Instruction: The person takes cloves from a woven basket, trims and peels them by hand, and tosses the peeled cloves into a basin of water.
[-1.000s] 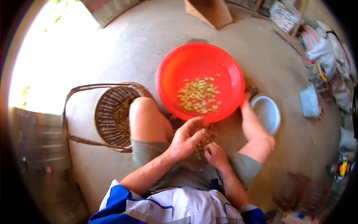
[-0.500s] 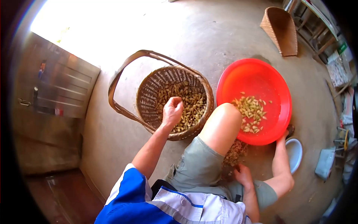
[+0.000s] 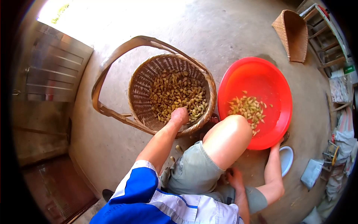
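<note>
My left hand (image 3: 180, 116) reaches into a wicker basket (image 3: 135, 87), low over a heap of small teardrop-shaped, brownish-green bulbs (image 3: 175, 91). Its fingers curl downward, and whatever they grip is hidden. Down between my legs is my right hand (image 3: 235, 177), its fingers curled and partly in shadow; I cannot make out what is in it. To the right of the basket, beyond my bent knee, stands a red plastic basin (image 3: 274, 86). Paler bulbs (image 3: 250, 110) lie together in its lower left part.
The basket's broad handle (image 3: 106, 80) leans out to the left. A couple of loose bulbs (image 3: 179, 148) lie on the concrete floor by my shorts. A white-blue dish (image 3: 286, 160) is beside my foot. Further off are a woven scoop (image 3: 294, 37), a metal container (image 3: 312, 172) and a door (image 3: 56, 67).
My left hand has moved lower in the basket, nearer its front rim. The head view has shifted, and my right hand sits slightly further left in view.
</note>
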Demonstrator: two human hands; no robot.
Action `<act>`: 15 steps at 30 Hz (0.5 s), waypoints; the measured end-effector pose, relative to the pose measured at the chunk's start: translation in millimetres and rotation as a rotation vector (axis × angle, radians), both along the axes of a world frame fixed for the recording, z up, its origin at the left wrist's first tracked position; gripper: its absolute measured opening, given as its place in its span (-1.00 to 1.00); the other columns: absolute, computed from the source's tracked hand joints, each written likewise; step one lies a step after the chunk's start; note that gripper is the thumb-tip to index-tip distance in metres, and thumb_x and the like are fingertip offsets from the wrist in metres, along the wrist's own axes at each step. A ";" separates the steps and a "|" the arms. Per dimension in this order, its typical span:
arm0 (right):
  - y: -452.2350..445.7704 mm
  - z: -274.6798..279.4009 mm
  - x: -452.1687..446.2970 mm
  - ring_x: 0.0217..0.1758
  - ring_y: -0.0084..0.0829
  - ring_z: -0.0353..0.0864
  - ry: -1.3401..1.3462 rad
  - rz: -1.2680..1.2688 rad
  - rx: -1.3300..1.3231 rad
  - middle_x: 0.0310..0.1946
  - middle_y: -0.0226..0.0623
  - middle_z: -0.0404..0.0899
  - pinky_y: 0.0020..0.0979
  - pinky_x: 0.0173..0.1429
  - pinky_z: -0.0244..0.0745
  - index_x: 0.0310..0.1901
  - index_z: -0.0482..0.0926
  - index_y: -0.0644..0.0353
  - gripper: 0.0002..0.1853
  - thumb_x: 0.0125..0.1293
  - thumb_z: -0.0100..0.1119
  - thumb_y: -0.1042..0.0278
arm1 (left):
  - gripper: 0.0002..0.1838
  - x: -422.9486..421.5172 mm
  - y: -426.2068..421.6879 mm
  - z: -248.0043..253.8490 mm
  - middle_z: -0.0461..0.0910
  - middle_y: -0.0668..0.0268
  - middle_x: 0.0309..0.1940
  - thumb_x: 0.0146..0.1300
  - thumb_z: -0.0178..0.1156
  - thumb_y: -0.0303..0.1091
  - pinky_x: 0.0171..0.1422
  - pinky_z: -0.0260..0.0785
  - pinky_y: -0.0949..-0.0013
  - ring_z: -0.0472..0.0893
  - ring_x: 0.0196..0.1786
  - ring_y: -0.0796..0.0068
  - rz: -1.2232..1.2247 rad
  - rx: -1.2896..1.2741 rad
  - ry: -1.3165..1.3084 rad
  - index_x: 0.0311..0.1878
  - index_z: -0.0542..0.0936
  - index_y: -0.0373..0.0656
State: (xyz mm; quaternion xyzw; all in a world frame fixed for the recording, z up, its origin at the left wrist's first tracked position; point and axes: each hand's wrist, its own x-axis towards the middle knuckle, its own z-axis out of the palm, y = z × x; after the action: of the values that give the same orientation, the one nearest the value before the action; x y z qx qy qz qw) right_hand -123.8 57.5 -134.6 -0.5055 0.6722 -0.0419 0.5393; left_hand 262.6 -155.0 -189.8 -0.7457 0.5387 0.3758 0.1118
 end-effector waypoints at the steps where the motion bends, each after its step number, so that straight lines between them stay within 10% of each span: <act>1: 2.6 -3.7 -0.5 -0.24 -0.09 0.68 -0.006 -0.011 0.024 -0.33 0.01 0.65 -0.22 -0.15 0.56 -0.19 0.57 0.25 -0.84 0.20 0.15 0.43 | -0.70 0.0 -2.6 0.6 0.63 0.00 -0.10 0.12 0.11 -0.37 0.05 0.46 0.07 0.60 0.02 0.00 0.025 -0.024 -0.003 -0.06 0.60 -0.19; 5: 3.1 -9.0 -0.9 -0.45 -0.38 0.65 0.020 0.086 0.021 -0.38 -0.13 0.67 -0.36 -0.32 0.56 -0.08 0.56 0.33 -0.79 0.27 0.09 0.50 | -0.59 -7.3 -20.2 -18.4 0.54 0.01 0.09 0.14 0.10 -0.46 0.14 0.44 0.12 0.56 0.11 0.01 0.132 -0.135 -0.027 0.11 0.52 -0.15; 8: -2.3 -0.7 4.4 -0.23 -0.07 0.68 0.029 -0.003 0.090 -0.32 0.03 0.65 -0.21 -0.14 0.57 -0.18 0.57 0.24 -0.84 0.23 0.16 0.39 | -0.58 -11.4 -30.0 -37.1 0.48 -0.01 0.12 0.11 0.16 -0.45 0.13 0.42 0.08 0.53 0.09 -0.08 0.195 -0.346 -0.004 0.10 0.52 -0.16; 15: -17.8 24.3 17.8 -0.24 -0.03 0.67 0.000 -0.017 0.066 -0.33 0.04 0.65 -0.20 -0.15 0.56 -0.17 0.57 0.25 -0.82 0.24 0.18 0.36 | -0.57 -13.7 -37.9 -71.4 0.42 -0.13 0.19 0.10 0.17 -0.47 0.19 0.38 0.08 0.48 0.14 -0.13 0.167 -0.300 0.031 0.11 0.52 -0.20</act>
State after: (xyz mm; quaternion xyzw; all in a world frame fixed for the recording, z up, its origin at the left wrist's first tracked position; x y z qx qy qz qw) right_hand -106.0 39.8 -110.4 -0.4819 0.6775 -0.0240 0.5551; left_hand 249.0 -192.9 -261.3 -0.7905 0.5264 0.3105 -0.0406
